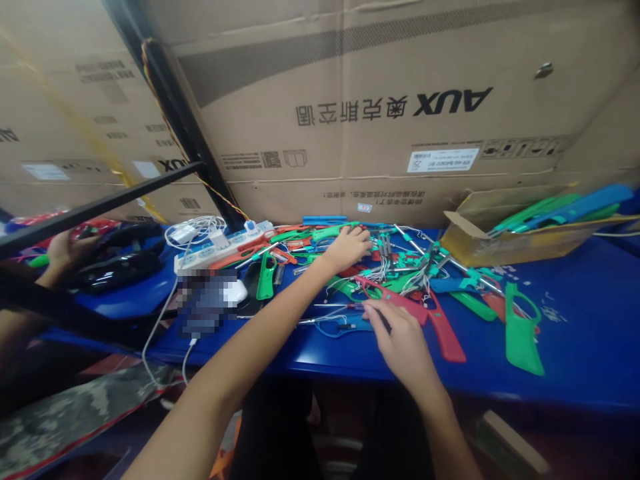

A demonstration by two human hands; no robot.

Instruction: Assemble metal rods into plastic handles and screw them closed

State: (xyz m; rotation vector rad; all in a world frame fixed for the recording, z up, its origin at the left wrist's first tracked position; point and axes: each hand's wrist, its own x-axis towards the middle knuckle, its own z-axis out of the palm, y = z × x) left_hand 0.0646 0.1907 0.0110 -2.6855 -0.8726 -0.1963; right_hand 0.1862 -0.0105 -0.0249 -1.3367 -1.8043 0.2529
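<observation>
My left hand (347, 250) reaches over the heaped lighter parts at the back of the table, fingers apart and slightly bent, touching the pile beside a green casing (327, 232). Near the front edge, my right hand (397, 333) pinches a slim screwdriver (345, 306), its thin shaft pointing left. Below the shaft lies a blue lighter casing (340, 328), partly behind my right fingers. A red casing (445, 330) rests just right of that hand. Metal lighter tubes with teal fittings and white wires (417, 243) are tangled in the heap.
An open cardboard box (520, 247) of green and blue casings stands at the right. A green casing (520, 333) lies near the front. Left are a power strip (225, 247), a blurred-out device (207, 303) and cables. Another person's hand (70, 253) is beyond the black frame. Large cartons (350, 60) wall the back.
</observation>
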